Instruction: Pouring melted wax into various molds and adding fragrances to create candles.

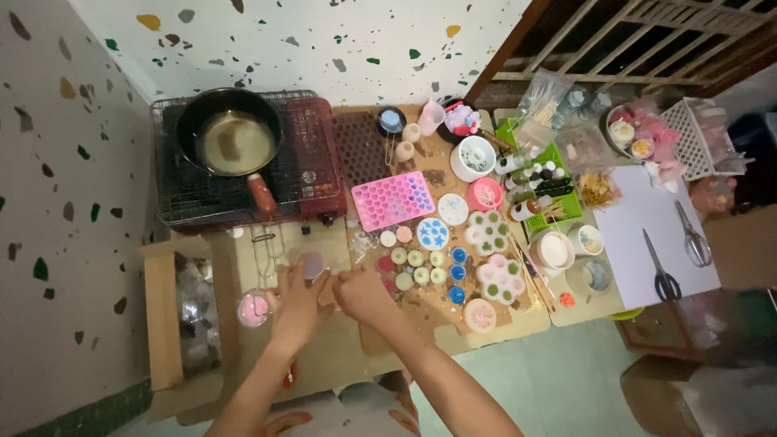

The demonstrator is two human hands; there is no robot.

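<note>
Seen from above, a person's two hands meet over a small round cup on a cluttered craft tabletop (340,356).

From the head camera: the left hand (298,301) and right hand (362,293) come together at the tabletop's near edge, fingers curled around a small pale pink cup (312,263); the picture is too blurred to tell whether they pinch it. Just left of the left hand sits a round pink container (253,309). To the right lie small round moulds (421,263) holding green, blue and pink fills, a pink heart mould tray (393,199) and flower-shaped moulds (500,277). Behind, a black pan (229,132) rests on a red portable stove (320,166). Far right, two pairs of scissors (678,252) lie on white paper (627,235).
</note>
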